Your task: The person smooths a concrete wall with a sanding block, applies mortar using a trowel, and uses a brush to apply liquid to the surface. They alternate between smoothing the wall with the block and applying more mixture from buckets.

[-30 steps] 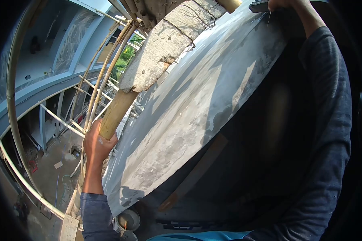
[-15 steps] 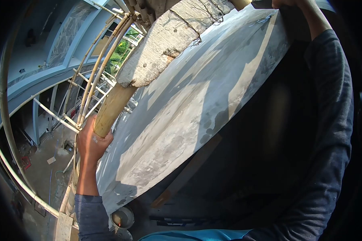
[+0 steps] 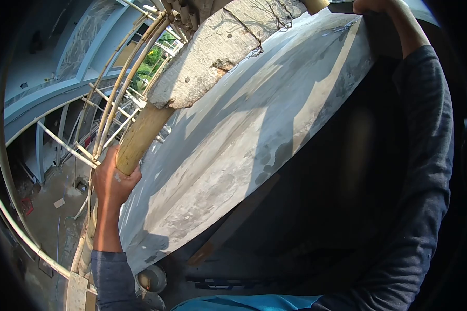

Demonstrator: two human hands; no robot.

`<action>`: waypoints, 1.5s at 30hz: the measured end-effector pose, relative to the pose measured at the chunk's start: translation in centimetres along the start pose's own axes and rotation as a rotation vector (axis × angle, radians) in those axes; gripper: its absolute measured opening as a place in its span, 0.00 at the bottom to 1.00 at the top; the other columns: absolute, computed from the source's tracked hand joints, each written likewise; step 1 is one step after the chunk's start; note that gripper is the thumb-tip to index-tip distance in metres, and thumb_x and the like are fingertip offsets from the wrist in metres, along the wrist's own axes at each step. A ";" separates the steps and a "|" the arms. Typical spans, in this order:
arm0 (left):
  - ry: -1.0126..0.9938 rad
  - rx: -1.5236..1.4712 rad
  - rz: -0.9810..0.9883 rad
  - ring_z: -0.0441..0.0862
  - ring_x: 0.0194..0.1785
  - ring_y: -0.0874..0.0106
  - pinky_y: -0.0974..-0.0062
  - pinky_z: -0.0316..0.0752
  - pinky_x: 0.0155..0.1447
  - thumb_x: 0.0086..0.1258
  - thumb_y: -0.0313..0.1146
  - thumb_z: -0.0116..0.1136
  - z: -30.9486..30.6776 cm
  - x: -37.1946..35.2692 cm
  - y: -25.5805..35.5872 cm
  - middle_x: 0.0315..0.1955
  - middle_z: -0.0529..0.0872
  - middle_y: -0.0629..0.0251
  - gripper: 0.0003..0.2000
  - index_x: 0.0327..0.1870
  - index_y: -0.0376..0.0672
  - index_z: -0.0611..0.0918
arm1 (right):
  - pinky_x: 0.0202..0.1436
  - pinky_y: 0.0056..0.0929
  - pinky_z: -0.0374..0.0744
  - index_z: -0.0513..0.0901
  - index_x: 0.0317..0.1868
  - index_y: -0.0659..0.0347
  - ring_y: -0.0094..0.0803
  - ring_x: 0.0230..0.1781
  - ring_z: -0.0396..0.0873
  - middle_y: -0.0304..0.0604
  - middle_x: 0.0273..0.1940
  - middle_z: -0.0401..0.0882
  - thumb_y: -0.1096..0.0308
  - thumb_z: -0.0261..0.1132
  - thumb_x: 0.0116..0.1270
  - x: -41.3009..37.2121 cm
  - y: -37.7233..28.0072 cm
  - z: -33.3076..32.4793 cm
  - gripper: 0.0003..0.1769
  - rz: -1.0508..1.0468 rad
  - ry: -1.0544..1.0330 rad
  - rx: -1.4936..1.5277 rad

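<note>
My left hand [image 3: 115,177] is wrapped round the lower end of a thick bamboo pole [image 3: 141,136]. A rough, cement-crusted board [image 3: 205,59] with nail heads and wire at its upper part lies across the pole, which shows again as a short stub beyond it. At the top right my right hand [image 3: 371,6] is cut by the frame edge; its fingers look curled, and what they hold is hidden. Below the board stretches a grey plastered surface [image 3: 218,150], damp in patches and crossed by shadows.
Bamboo scaffolding [image 3: 117,88] stands at the left, above a lower floor [image 3: 62,207] with scattered debris. Two round buckets [image 3: 153,278] sit near the bottom, beside the plastered edge. A dark opening [image 3: 316,217] lies below the plaster.
The view has shifted slightly, so the scaffolding and my left hand appear a little further left. My left hand keeps its hold on the pole.
</note>
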State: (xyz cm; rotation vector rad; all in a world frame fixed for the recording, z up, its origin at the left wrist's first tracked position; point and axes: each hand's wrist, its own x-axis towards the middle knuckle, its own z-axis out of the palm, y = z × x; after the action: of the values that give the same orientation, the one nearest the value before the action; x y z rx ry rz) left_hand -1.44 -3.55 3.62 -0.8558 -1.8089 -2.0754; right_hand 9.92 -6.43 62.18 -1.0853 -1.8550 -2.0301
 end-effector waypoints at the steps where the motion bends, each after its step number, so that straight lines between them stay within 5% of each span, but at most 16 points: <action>1: 0.002 -0.007 -0.007 0.86 0.41 0.51 0.63 0.79 0.43 0.52 0.34 0.68 0.1 0.0 -0.1 0.34 0.87 0.51 0.22 0.51 0.43 0.79 | 0.30 0.33 0.77 0.88 0.26 0.60 0.29 0.23 0.80 0.41 0.22 0.83 0.64 0.74 0.42 0.4 0.3 -0.3 0.10 0.009 0.018 -0.009; 17: 0.070 -0.004 0.080 0.86 0.38 0.53 0.63 0.80 0.41 0.48 0.36 0.71 0.5 0.2 -0.9 0.33 0.87 0.54 0.25 0.50 0.44 0.79 | 0.31 0.34 0.79 0.88 0.26 0.61 0.31 0.24 0.81 0.43 0.23 0.84 0.65 0.73 0.42 3.6 0.7 1.9 0.11 0.043 0.045 -0.121; 26: 0.065 0.019 0.077 0.86 0.38 0.53 0.63 0.80 0.42 0.48 0.35 0.70 0.3 0.1 -0.8 0.34 0.87 0.54 0.24 0.50 0.44 0.80 | 0.37 0.35 0.81 0.89 0.33 0.57 0.36 0.30 0.83 0.46 0.29 0.86 0.65 0.74 0.42 -2.2 -1.7 0.8 0.14 -0.083 0.026 -0.046; 32: 0.051 -0.008 0.056 0.87 0.39 0.54 0.66 0.79 0.44 0.50 0.32 0.69 0.4 -0.1 -0.7 0.34 0.87 0.53 0.24 0.51 0.41 0.79 | 0.41 0.33 0.82 0.89 0.35 0.58 0.39 0.32 0.84 0.47 0.32 0.86 0.63 0.71 0.47 8.6 4.3 6.8 0.13 -0.101 -0.049 -0.354; 34: 0.047 -0.006 0.055 0.87 0.39 0.55 0.67 0.79 0.44 0.50 0.32 0.69 0.3 0.1 -0.6 0.34 0.86 0.53 0.23 0.50 0.41 0.79 | 0.41 0.33 0.82 0.89 0.34 0.59 0.38 0.33 0.84 0.47 0.33 0.87 0.60 0.70 0.51 11.9 6.9 8.6 0.13 -0.345 -0.065 -0.980; 35: 0.046 -0.004 0.056 0.87 0.39 0.55 0.67 0.79 0.44 0.50 0.32 0.69 0.3 0.1 -0.7 0.34 0.86 0.53 0.23 0.50 0.41 0.79 | 0.41 0.33 0.82 0.89 0.34 0.59 0.38 0.33 0.84 0.47 0.33 0.87 0.60 0.70 0.51 11.3 7.3 8.7 0.13 -0.346 -0.067 -0.978; 37: 0.053 -0.007 0.075 0.87 0.38 0.55 0.67 0.78 0.44 0.50 0.31 0.68 0.3 0.1 -0.7 0.33 0.86 0.54 0.23 0.50 0.41 0.79 | 0.41 0.33 0.82 0.90 0.35 0.56 0.37 0.35 0.85 0.46 0.35 0.88 0.54 0.69 0.54 3.1 2.3 4.0 0.15 -0.241 0.287 0.067; 41: 0.024 -0.015 0.051 0.87 0.38 0.55 0.67 0.78 0.44 0.51 0.31 0.68 0.0 0.1 -0.2 0.34 0.87 0.53 0.23 0.51 0.41 0.79 | 0.40 0.34 0.82 0.91 0.35 0.54 0.36 0.34 0.85 0.46 0.33 0.87 0.59 0.68 0.53 -5.8 -4.9 -1.7 0.12 0.010 -0.036 -0.100; 45: 0.024 -0.003 0.038 0.86 0.39 0.53 0.64 0.79 0.43 0.50 0.33 0.69 0.1 0.0 -0.2 0.34 0.87 0.53 0.24 0.51 0.43 0.79 | 0.38 0.34 0.81 0.91 0.34 0.54 0.36 0.33 0.85 0.46 0.31 0.87 0.61 0.68 0.52 -2.4 -2.0 1.1 0.11 -0.020 0.015 -0.091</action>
State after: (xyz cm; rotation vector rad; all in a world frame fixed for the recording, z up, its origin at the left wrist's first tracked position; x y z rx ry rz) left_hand -1.55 -3.40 3.48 -0.8565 -1.7637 -2.0570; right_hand 10.88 -5.85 59.09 -1.0751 -1.7886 -2.1470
